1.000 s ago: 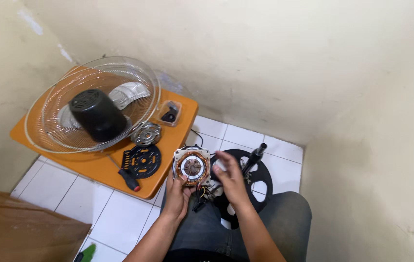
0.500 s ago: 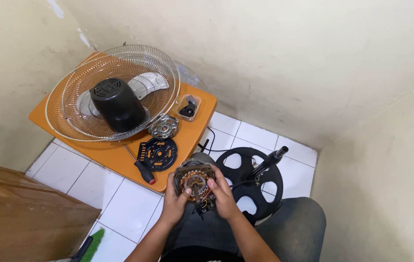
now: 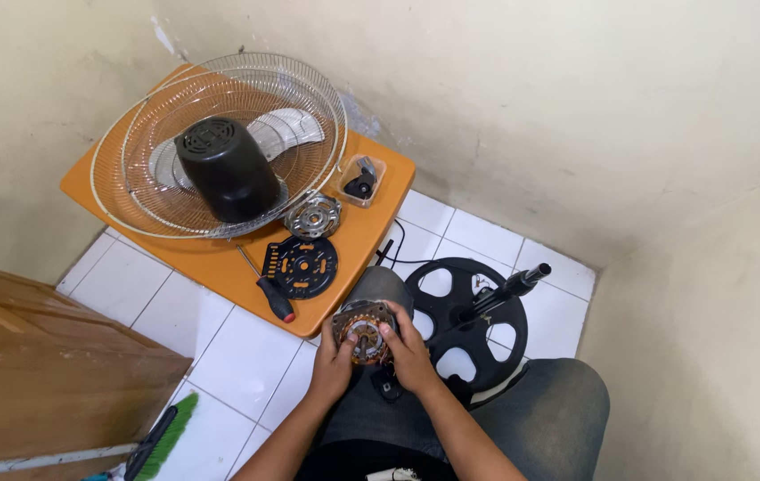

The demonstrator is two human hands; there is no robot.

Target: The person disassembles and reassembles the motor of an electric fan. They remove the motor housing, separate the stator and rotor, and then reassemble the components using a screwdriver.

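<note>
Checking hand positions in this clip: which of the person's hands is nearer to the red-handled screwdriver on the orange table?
Left. The left hand grips the fan motor's left side, just right of and below the screwdriver. The right hand holds the motor's far side, farther away.

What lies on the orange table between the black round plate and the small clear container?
In the head view, a silver metal motor cap lies between the black round plate and the clear container on the orange table.
</note>
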